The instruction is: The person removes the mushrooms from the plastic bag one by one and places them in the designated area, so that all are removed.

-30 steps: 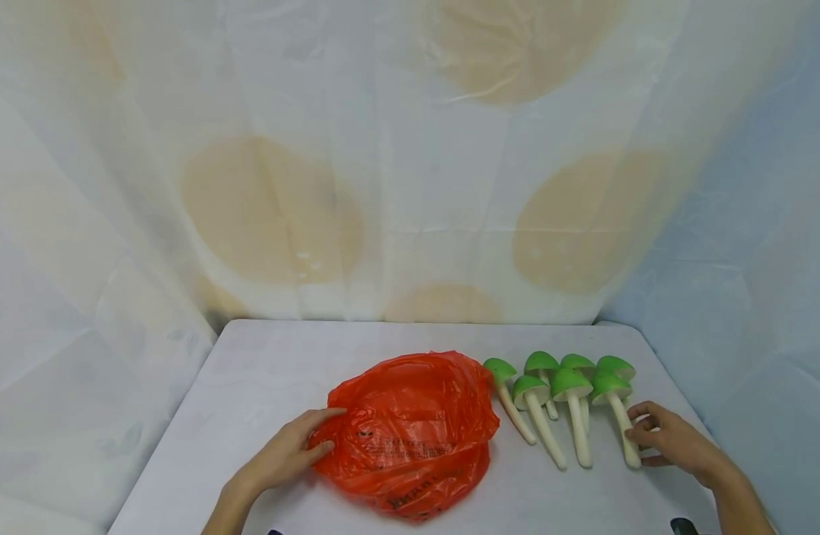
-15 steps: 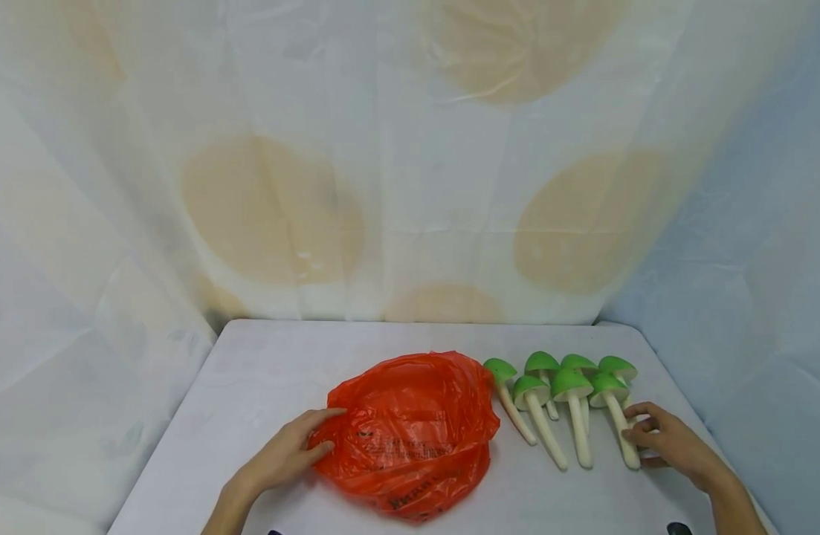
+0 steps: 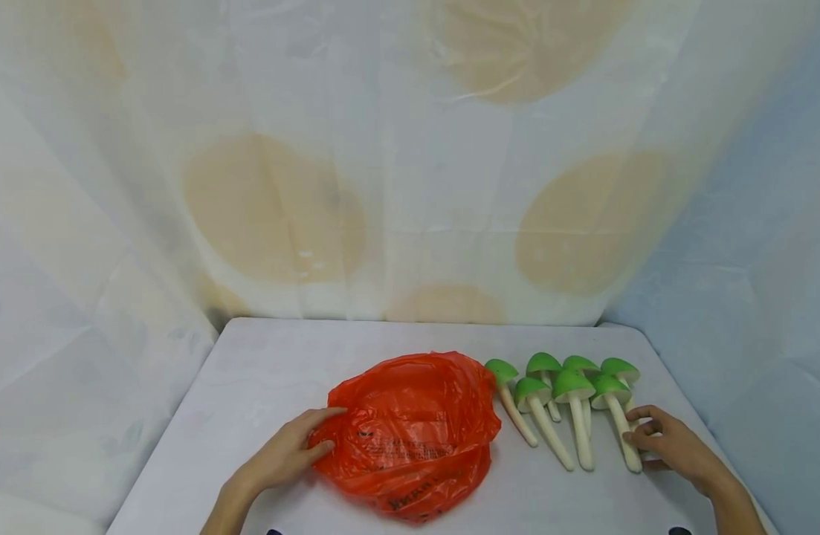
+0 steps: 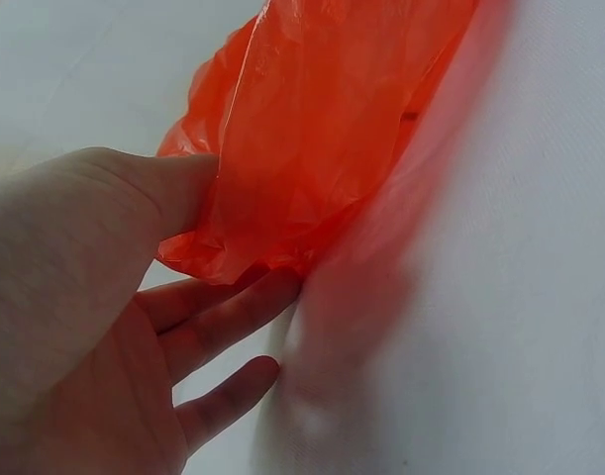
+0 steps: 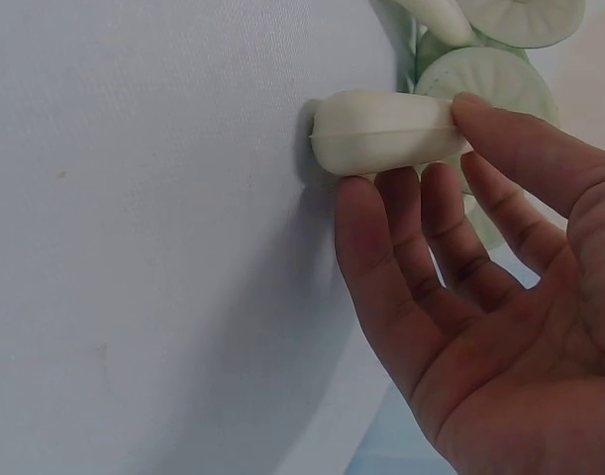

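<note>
A crumpled red plastic bag (image 3: 412, 416) with dark printing lies on the table. My left hand (image 3: 289, 446) holds its left edge; in the left wrist view the thumb tip passes behind the thin film and the other fingers lie below the edge. To the right of the bag, my right hand (image 3: 670, 443) pinches the pale stem of a green-capped toy mushroom (image 3: 621, 429). The right wrist view shows the thumb on one side of the stem (image 5: 386, 131) and fingertips on the other. Its cap is partly cut off there by the hand.
Several more green-capped mushrooms (image 3: 577, 423) lie fanned out between the bag and my right hand, some overlapping. The white table (image 3: 276, 357) is bordered by a pale hanging sheet (image 3: 410, 186) behind and at both sides. A dark object (image 3: 679, 530) shows at the bottom edge.
My right hand and the mushroom stem have shifted very slightly, with the thumb now lying further over the stem. The left hand and the bag stay as they were.
</note>
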A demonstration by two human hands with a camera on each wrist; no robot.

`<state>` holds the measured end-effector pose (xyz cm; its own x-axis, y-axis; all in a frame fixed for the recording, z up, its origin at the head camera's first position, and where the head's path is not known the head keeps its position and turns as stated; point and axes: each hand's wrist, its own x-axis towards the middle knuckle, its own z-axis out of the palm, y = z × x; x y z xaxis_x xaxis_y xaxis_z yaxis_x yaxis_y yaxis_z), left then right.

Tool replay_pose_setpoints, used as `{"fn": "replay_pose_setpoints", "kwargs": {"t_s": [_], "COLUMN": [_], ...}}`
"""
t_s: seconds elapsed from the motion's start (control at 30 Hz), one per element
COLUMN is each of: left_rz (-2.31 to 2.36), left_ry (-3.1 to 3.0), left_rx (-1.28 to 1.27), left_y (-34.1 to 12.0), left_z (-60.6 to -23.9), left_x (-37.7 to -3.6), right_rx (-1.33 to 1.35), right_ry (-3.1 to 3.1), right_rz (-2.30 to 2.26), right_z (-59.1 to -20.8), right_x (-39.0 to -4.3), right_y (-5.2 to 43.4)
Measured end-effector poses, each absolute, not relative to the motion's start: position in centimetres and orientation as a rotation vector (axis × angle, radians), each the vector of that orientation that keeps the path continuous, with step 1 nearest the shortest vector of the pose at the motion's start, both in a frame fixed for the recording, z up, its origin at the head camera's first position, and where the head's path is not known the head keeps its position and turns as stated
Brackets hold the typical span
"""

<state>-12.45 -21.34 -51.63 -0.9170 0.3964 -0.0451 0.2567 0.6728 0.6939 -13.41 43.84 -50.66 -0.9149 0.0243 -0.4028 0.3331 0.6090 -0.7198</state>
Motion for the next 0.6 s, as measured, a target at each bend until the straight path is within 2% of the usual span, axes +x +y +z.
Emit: {"fn": "replay_pose_setpoints", "kwargs": {"t_s": [0.4, 0.6], "left_rz": [1.151, 1.132], "left_ry": [2.71, 2.875], "left_rx": [0.52, 0.5], "left_y": [-21.7, -22.5], "left_z": [-51.3, -49.4], "left_x": [-12.3, -12.4], "right_rx": [0.247, 0.226], "right_ry": [2.532, 2.93], "right_rz": [-1.183, -0.89], "right_z": [-49.5, -46.7], "right_x": [-13.0, -12.5], "right_y": [44.1, 43.7]}}
